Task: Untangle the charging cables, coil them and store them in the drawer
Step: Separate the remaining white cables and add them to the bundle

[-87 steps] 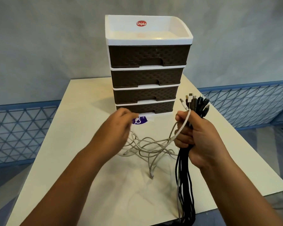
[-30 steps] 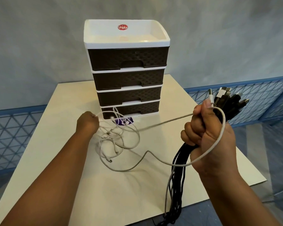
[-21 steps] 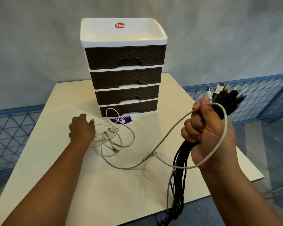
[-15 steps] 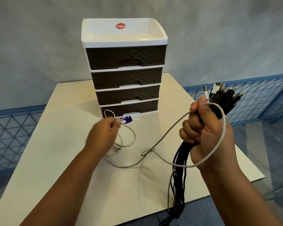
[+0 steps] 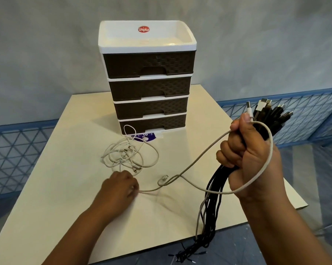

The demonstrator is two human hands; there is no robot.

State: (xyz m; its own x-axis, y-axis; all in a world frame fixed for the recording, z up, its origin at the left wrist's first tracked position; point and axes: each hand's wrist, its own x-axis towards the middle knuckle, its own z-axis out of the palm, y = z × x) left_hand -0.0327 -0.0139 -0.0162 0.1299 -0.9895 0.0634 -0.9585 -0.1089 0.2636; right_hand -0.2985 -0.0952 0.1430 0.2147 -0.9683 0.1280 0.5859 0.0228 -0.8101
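between left hand (image 5: pixel 119 185) and right hand (image 5: pixel 253 159), white cable (image 5: pixel 197 163)

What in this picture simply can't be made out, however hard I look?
- Head view: what the closed drawers hold; their dark fronts hide it.
- How many cables are in the black bundle; the right hand wraps it and the strands overlap.
- The purple label under the drawer unit: mostly covered, print too small.
- How the left hand holds the white cable; its fingertips are hidden behind the hand.
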